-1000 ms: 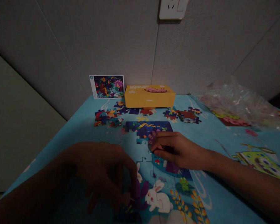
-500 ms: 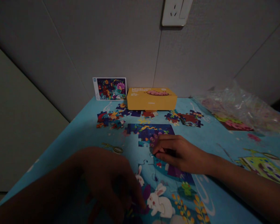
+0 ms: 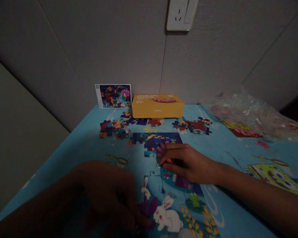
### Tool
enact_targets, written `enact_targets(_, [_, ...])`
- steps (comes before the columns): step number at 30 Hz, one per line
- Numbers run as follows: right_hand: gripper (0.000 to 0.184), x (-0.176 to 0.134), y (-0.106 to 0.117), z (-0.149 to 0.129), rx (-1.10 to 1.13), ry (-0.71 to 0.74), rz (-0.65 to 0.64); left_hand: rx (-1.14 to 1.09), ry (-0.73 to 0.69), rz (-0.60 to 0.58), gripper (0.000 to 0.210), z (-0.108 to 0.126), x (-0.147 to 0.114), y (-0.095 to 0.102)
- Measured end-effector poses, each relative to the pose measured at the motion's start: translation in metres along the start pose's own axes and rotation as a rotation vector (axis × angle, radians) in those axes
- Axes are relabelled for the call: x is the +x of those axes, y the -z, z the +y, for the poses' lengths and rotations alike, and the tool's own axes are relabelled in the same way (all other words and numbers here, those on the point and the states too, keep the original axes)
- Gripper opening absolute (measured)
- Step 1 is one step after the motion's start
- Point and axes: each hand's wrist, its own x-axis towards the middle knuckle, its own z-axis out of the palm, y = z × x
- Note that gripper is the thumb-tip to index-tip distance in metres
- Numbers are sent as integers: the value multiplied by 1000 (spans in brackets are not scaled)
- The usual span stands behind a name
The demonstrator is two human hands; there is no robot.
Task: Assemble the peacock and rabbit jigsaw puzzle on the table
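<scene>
A partly joined jigsaw puzzle (image 3: 175,198) lies in front of me, showing white rabbits, a green frog and orange plants. My right hand (image 3: 186,162) rests on its upper part, fingertips pinched on a puzzle piece they mostly hide, beside the pink-purple scalloped shape. Left of those fingertips the joined part has a gap where the blue tablecloth shows. My left hand (image 3: 111,195) is over the puzzle's lower left, fingers curled down and thumb close to the index finger near a purple leaf. Deep shadow hides what the left fingers hold, if anything.
Loose puzzle pieces (image 3: 114,128) lie at the back left, and more pieces (image 3: 195,125) at the back right. A yellow puzzle box (image 3: 157,109) and a picture card (image 3: 115,96) stand by the wall. Clear plastic bags (image 3: 253,112) lie right, on the blue tablecloth (image 3: 81,142).
The view has shifted slightly. My left hand's thumb and index finger have drawn closer together over the puzzle. My right hand stays at nearly the same spot on the puzzle.
</scene>
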Motion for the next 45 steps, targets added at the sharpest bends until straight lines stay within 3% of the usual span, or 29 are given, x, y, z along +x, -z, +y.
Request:
enact_targets(2, [13, 0, 0, 1, 1, 2, 0, -38, 183, -203, 43, 1, 1, 0])
enact_targets(3, [13, 0, -1, 2, 2, 4, 1, -49, 245, -241, 44, 2, 2, -1])
enact_targets(7, [13, -1, -1, 2, 9, 1, 1, -24, 339, -151, 43, 9, 3, -2])
enact_targets(10, [12, 0, 0, 1, 11, -5, 5, -33, 382, -162, 43, 9, 2, -1])
enact_targets(13, [12, 0, 1, 0, 8, -2, 1, -57, 279, -147, 39, 2, 4, 0])
enact_targets(17, [14, -1, -1, -1, 12, 36, 28, -111, -90, 197, 33, -9, 11, 2])
enact_targets(20, [18, -3, -4, -1, 59, 12, 107, -314, -409, 409, 53, -18, 17, 10])
enact_targets(22, [34, -3, -2, 0, 225, -93, 240, -517, -657, 488, 64, -21, 17, 17])
enact_targets(24, [44, -3, 7, 2, 538, -225, 427, -695, -818, 615, 76, -21, 12, 23])
enact_targets(26, [44, -4, 21, 8, 858, -312, 615, -763, -840, 807, 89, -19, 5, 29])
enact_targets(29, [39, -7, 37, 22, 1016, -404, 800, -610, -700, 1114, 89, -19, -2, 37])
enact_targets(32, [32, -8, 32, 32, 914, -475, 803, -241, -458, 1409, 71, -21, 2, 42])
enact_targets(34, [25, -8, 21, 30, 673, -438, 677, 39, -336, 1489, 50, -23, 9, 41])
enact_targets(36, [17, -6, 10, 20, 366, -251, 411, 391, -266, 1430, 21, -25, 19, 36])
enact_targets(39, [18, -3, 0, 3, 94, -5, 48, 708, -332, 1111, 20, -29, 31, 24])
enact_targets(42, [20, -1, -3, -3, 28, 23, -33, 709, -255, 857, 15, -31, 36, 18])
enact_targets(45, [20, 0, 2, 4, -47, -100, 74, 640, -110, 831, 14, -32, 36, 20])
